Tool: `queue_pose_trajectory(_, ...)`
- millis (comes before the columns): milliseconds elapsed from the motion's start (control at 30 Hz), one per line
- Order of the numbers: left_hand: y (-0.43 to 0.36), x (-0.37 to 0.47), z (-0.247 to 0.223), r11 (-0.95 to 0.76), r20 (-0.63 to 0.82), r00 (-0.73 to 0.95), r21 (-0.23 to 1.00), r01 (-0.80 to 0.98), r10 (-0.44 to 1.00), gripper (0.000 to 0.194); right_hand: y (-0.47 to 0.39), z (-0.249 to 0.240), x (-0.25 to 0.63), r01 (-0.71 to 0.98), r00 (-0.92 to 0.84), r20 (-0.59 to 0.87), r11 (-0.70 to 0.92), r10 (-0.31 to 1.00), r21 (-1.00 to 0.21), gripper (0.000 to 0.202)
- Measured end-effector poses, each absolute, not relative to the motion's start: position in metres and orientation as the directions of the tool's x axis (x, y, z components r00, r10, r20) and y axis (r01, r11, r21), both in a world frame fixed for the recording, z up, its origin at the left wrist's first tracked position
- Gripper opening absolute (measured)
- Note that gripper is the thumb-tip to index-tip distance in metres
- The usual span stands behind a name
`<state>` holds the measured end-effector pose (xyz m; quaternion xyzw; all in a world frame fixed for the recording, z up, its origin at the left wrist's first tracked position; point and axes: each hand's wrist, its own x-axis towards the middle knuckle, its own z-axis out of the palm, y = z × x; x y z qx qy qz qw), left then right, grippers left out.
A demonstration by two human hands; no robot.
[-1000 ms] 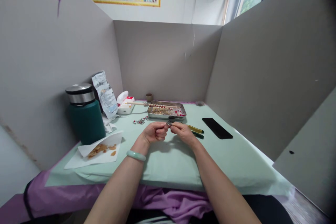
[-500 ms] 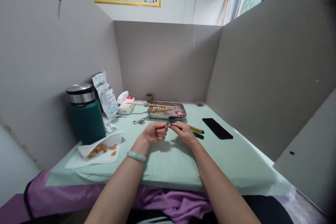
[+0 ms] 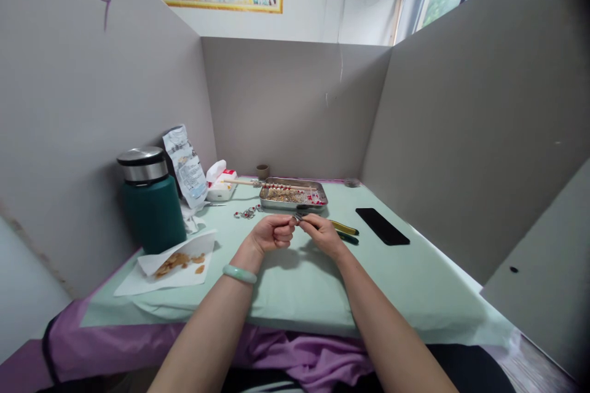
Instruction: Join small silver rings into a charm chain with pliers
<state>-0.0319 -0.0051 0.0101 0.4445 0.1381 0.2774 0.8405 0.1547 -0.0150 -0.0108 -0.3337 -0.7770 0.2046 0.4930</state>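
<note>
My left hand (image 3: 275,233) is closed with thumb and fingertips pinched together, a pale green bangle (image 3: 239,274) at its wrist. My right hand (image 3: 321,234) is closed too, its thumb and forefinger on a small silvery metal piece (image 3: 298,217). The two hands' fingertips nearly meet there; what the left pinches is too small to make out. Behind the right hand, partly hidden, lie pliers with yellow and green handles (image 3: 345,228). Just beyond the hands is a metal tray (image 3: 294,207) of small gold and red beads. A beaded chain (image 3: 247,212) lies left of it.
A stick strung with red beads (image 3: 281,186) rests across the tray. At left stand a green flask (image 3: 154,215), a foil pouch (image 3: 185,166), tissues (image 3: 222,187) and paper with brown flakes (image 3: 182,264). A black phone-like slab (image 3: 381,226) lies right. Partition walls (image 3: 295,104) enclose the table.
Both hands stay in nearly the same place. The small silvery piece at the fingertips has shifted slightly; the view moved a touch.
</note>
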Motion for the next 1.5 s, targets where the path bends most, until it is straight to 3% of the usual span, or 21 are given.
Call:
queue_pose_trajectory(333,-0.004,-0.031,0.008,0.441,0.025,0.789,0.818,-0.37,0.615,0.014,-0.014,-0.015,0.154,0.421,-0.223,0.684,0.701,0.695,-0.575,0.028)
queue_pose_trajectory(667,0.0,-0.017,0.004,0.128,0.192,0.611,0.889,-0.44,0.768,0.021,-0.012,-0.016,0.15,0.535,-0.102,0.695,0.628,0.712,-0.565,0.032)
queue_pose_trajectory(933,0.002,-0.005,0.003,-0.127,0.28,0.403,0.922,-0.366,0.871,0.03,-0.012,-0.016,0.145,0.527,-0.068,0.658,0.587,0.75,-0.615,0.036)
queue_pose_trajectory(1067,0.003,-0.004,0.003,-0.24,0.314,0.332,0.939,-0.245,0.889,0.028,-0.012,-0.015,0.144,0.505,-0.061,0.608,0.55,0.791,-0.665,0.036)
queue_pose_trajectory(1167,0.003,-0.005,0.004,-0.344,0.347,0.25,0.937,-0.058,0.904,0.021,-0.01,-0.015,0.145,0.477,-0.089,0.528,0.502,0.844,-0.722,0.039)
queue_pose_trajectory(1333,0.001,-0.008,0.006,-0.484,0.458,0.157,0.814,0.322,0.875,0.017,-0.007,-0.018,0.15,0.476,-0.135,0.434,0.443,0.891,-0.76,0.044)
queue_pose_trajectory(1500,0.001,-0.009,0.001,-0.504,0.502,0.122,0.762,0.407,0.856,0.015,-0.004,-0.021,0.15,0.515,-0.112,0.404,0.401,0.908,-0.757,0.043)
